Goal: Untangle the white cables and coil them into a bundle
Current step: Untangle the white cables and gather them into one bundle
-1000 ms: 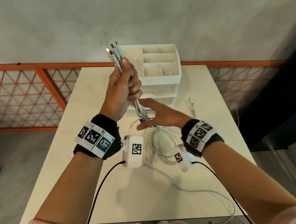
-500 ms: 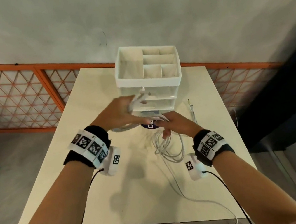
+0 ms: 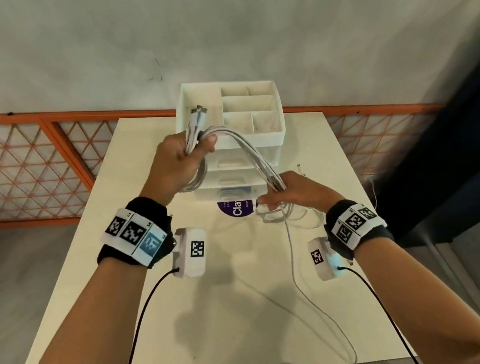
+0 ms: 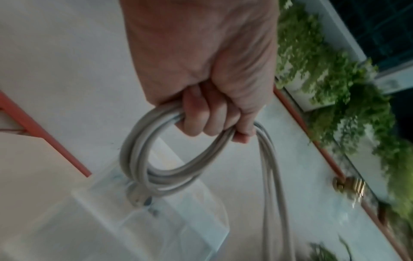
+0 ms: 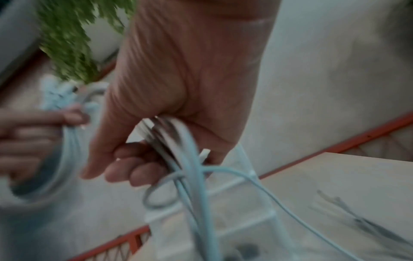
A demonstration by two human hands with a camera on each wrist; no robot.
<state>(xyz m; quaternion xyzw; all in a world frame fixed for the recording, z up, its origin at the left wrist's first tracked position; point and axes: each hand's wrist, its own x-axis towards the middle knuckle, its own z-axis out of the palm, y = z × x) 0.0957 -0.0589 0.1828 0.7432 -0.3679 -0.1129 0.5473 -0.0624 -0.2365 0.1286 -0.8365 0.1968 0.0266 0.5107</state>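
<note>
The table [image 3: 166,319] carries the scene, with a white compartmented organizer [image 3: 270,142] on its far side and a purple-labelled item [image 3: 237,210] just in front of that. Above the table, the white cables [image 3: 245,146] arch from the left hand [image 3: 179,163], raised at the far left, down to the right hand [image 3: 293,192], lower and to the right. The left hand is closed in a fist round a finished loop, with the plug ends [image 3: 198,113] sticking up beyond the knuckles; the left wrist view shows the loop [image 4: 156,159] hanging under its curled fingers [image 4: 201,114]. The right hand has its fingers curled round the run of strands, while slack lies heaped on the table under it and one strand [image 3: 306,291] trails toward the near edge and over it.

Likely trouble: the heaped slack under the right hand looks crossed, with a small kink [image 5: 161,196] just below the fingers, so drawing it into the coil could lock in a knot. The trailing strand could snag on the near table edge. The several strands could also slip unevenly through the right hand, leaving loops of unequal size.

Half a second earlier both hands were low over the table near the organizer's base, close together. Now the left hand has risen and the right has moved apart from it, so a span of cable arches between them.
</note>
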